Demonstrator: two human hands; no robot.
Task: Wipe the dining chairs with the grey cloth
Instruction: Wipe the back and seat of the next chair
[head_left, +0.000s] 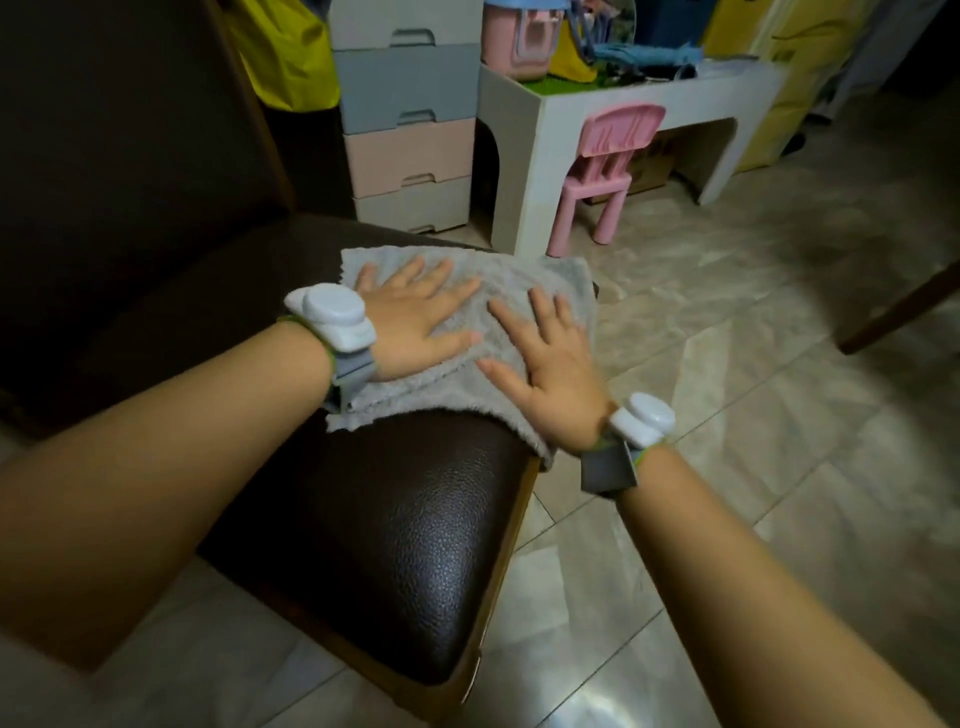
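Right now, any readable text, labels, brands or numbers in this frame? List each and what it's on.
None readable.
White wrist-worn devices on both arms: no visible markings.
Cardboard box under the white play table: too dark and blurred to tell if anything is printed.
Pastel plastic drawer stack, grey fluffy cloth, dark brown leather chair seat: blank.

The cloth (457, 332) is plain pale grey with a fuzzy nap. The chair seat (395, 530) beneath it is dark brown with a fine pebbled grain, framed in lighter brown wood. Both wrist devices (335, 317) are white on grey straps edged in green. The floor (727, 467) is beige-grey tile with faint marbling. The small chair (608, 171) is pink, the counter (550, 150) white, and the stacked drawers (410, 130) white, blue-grey, pink and cream.
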